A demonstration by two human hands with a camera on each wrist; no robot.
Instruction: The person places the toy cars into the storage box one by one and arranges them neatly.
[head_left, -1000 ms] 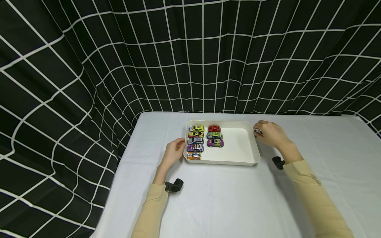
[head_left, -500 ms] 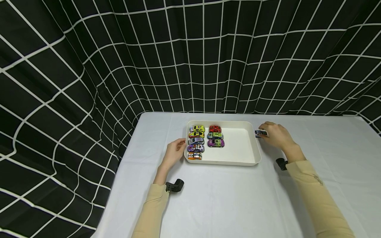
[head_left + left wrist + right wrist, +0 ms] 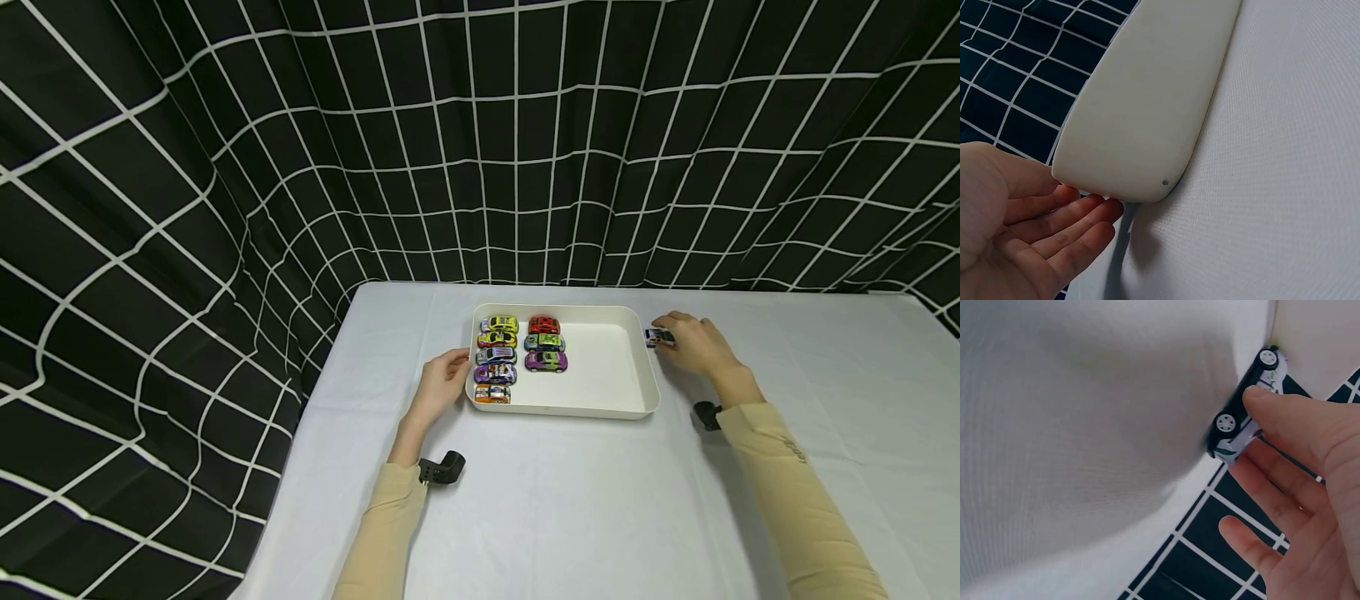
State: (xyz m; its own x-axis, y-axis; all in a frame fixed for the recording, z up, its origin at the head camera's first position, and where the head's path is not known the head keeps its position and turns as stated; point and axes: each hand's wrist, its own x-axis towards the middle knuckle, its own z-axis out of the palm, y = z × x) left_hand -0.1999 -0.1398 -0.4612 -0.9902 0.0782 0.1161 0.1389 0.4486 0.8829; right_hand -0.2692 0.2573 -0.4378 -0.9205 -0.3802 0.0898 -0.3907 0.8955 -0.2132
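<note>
A white rectangular tray (image 3: 600,377) lies on the table, holding small toy cars. My right hand (image 3: 693,343) pinches a white-and-black toy car (image 3: 1249,403) between thumb and fingers, just outside the tray's right wall. The right wrist view shows the car's wheels and side, low by the tablecloth. At the tray's left wall, my left hand (image 3: 440,383) rests with its fingertips against the outside. Its loosely extended fingers (image 3: 1075,225) show below the tray end in the left wrist view. Inside, a red car (image 3: 543,325), a green-and-blue car (image 3: 544,342) and a purple car (image 3: 546,361) form the second column.
Along the tray's left side stand several cars, from a yellow one (image 3: 499,324) at the back to an orange one (image 3: 492,394) in front. A white cloth (image 3: 570,508) covers the table. Behind and to the left hangs a black curtain (image 3: 525,150) with white grid lines.
My right hand has shifted slightly right from the tray's rim with the toy car, and more of the car shows. My left hand stays at the left wall.
</note>
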